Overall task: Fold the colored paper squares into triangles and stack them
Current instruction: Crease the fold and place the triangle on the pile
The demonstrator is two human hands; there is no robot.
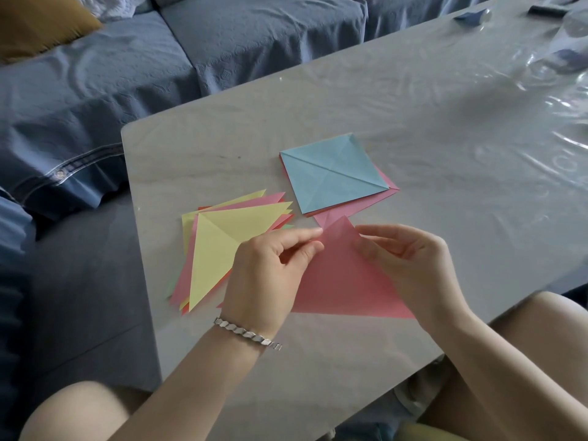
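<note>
Two hands on one pink sheet [343, 281], held low over the near part of the counter [445, 138]. Sheet is already doubled into a triangle, long folded edge toward the person, apex pointing away. Left hand [270, 272] pinches the left slope just below the apex between thumb and forefinger; right hand [407, 259] grips the right slope opposite, thumb on top, fingers [397, 246] curled behind. Both grips sit close to the tip, likely to line the two loose corners up before the crease is pressed; a second pink corner peeks out just left of the apex, though whether it belongs to this sheet I cannot tell. Pile of folded triangles [216, 249], yellow uppermost, lies fanned just left of the left hand, within easy reach for stacking. Stack of squares [334, 173], creased blue one on top, waits just beyond the apex. Judgement: task is partway through. Bracelet [248, 334] on the left wrist.
</note>
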